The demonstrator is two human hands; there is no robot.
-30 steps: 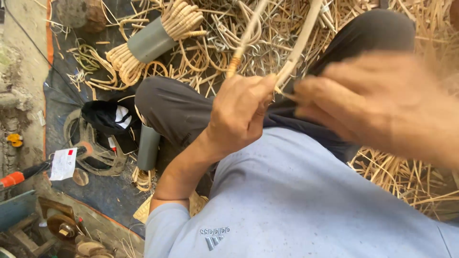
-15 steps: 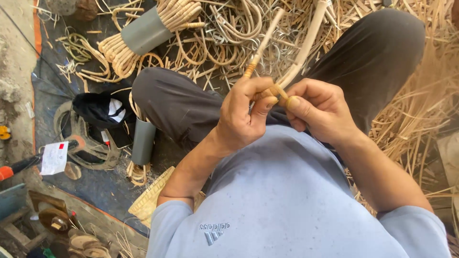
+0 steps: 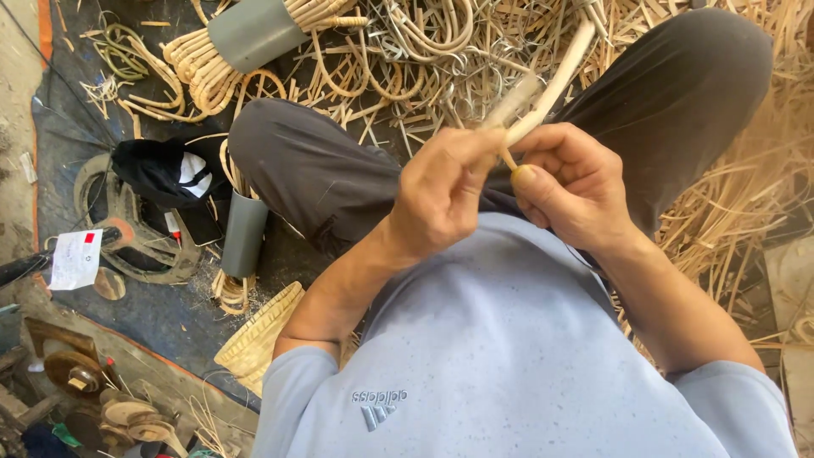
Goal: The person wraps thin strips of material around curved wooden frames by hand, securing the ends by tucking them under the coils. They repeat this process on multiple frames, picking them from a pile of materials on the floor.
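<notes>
My left hand (image 3: 441,191) and my right hand (image 3: 572,182) meet in front of my chest, above my crossed legs in dark trousers (image 3: 322,170). Both close around the near end of a pale, curved rattan cane (image 3: 555,80) that runs up and away to the top of the view. A thin strip of cane (image 3: 507,159) pokes out between the thumbs. My left fingers pinch the cane from the left, and my right thumb presses beside the strip.
Heaps of cane offcuts and bent loops (image 3: 424,42) cover the ground ahead and right. A cane bundle in a grey sleeve (image 3: 246,34) lies top left, a second grey sleeve (image 3: 244,233) by my knee, a woven basket piece (image 3: 254,343) below, black cloth (image 3: 161,174) and tools left.
My right hand drew in from a blurred position at the right and joined the left on the cane end. The view shifted slightly and the hands now hold closer together.
</notes>
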